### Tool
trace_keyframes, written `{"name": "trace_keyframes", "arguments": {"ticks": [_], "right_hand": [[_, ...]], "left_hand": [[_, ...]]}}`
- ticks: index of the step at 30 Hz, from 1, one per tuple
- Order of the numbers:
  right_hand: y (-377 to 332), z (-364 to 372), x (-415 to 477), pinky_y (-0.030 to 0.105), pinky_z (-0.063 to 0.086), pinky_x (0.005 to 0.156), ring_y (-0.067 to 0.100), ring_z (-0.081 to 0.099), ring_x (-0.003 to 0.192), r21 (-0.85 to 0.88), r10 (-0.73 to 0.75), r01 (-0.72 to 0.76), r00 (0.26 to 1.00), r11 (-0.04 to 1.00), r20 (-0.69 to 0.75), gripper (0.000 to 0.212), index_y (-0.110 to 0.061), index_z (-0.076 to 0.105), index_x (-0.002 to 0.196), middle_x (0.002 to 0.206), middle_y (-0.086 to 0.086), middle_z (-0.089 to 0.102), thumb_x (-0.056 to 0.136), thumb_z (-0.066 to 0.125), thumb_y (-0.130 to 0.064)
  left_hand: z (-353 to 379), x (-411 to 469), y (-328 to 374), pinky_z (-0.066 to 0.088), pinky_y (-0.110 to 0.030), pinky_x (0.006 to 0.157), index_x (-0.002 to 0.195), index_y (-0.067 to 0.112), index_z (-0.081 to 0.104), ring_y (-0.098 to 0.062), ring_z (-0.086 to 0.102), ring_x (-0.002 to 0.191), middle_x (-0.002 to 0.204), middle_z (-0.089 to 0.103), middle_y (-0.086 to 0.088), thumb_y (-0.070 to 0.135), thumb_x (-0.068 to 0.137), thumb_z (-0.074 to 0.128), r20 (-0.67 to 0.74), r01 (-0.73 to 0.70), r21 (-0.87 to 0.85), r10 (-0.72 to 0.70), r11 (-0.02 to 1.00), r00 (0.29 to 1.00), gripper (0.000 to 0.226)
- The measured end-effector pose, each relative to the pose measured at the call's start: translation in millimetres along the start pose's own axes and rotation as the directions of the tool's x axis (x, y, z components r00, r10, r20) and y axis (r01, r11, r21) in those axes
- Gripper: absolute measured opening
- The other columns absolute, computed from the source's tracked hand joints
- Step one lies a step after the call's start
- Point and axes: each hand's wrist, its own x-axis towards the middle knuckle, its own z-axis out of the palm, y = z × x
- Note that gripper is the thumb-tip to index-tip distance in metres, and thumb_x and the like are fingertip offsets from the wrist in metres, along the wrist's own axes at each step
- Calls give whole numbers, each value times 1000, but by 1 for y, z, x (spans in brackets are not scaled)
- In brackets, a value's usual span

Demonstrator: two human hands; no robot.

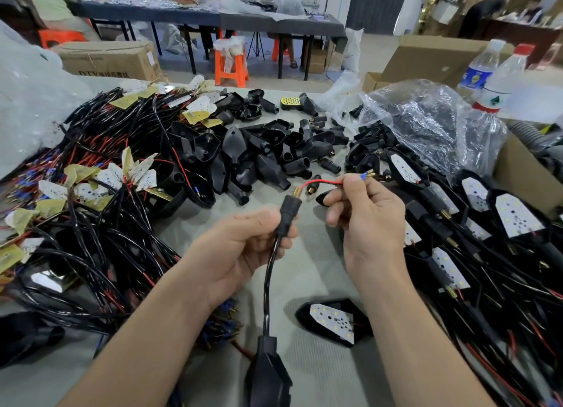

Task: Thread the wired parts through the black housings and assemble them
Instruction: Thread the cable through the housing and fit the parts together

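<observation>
1. We curl our left hand (243,242) round the black sleeve (288,216), brass tip up, steadying it for threading.
2. Our right hand (368,220) pinches the red wire (323,181) near its terminal, probably to draw it through.
3. One cable (269,272) drops to one black housing (268,373) below.
4. Loose housings (259,150) beyond: uncountable; two bottles (479,71).

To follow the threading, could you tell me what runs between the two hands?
In the head view, a red wire arcs from the black sleeve in the left hand to the right hand, which pinches it.
</observation>
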Motion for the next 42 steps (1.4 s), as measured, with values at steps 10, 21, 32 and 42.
{"name": "trace_keyframes", "arguments": {"ticks": [10, 21, 32, 42], "right_hand": [[-14, -13, 11, 23, 48, 47, 11, 57, 44, 88, -64, 82, 979, 993, -194, 27, -8, 63, 83, 58, 3, 65, 106, 49, -8], [-23, -27, 16, 24, 54, 55, 16, 66, 52, 90, -114, 147, 947, 985, -300, 26, -8, 63, 88, 64, 5, 69, 108, 46, -10], [-5, 2, -8, 23, 52, 67, 13, 64, 68, -166, 199, -165, 956, 972, 214, 21, -12, 66, 90, 77, 9, 75, 103, 52, -3], [-15, -11, 6, 22, 50, 56, 15, 60, 62, 156, 182, -175, 983, 972, -29, 11, -11, 65, 100, 78, 8, 75, 97, 64, -21]], "left_hand": [[-3, -6, 4, 54, -20, 63, 91, 9, 82, -14, 68, 62, 76, 74, -8, 32, 69, 86, 291, 65, 279, -149, 958, 945, 32], [-7, -5, 9, 56, -23, 68, 96, 13, 83, -14, 66, 69, 80, 74, -9, 29, 73, 77, 290, 103, 406, -235, 908, 928, 28], [-6, 0, 6, 56, -20, 66, 90, 13, 85, -14, 68, 69, 84, 77, -11, 20, 69, 79, 37, 103, 323, -122, 941, 992, 23], [-8, -1, 4, 51, -18, 63, 78, 9, 81, -14, 66, 66, 81, 74, -13, 14, 75, 75, 144, 128, 365, -192, 922, 971, 9]]}}
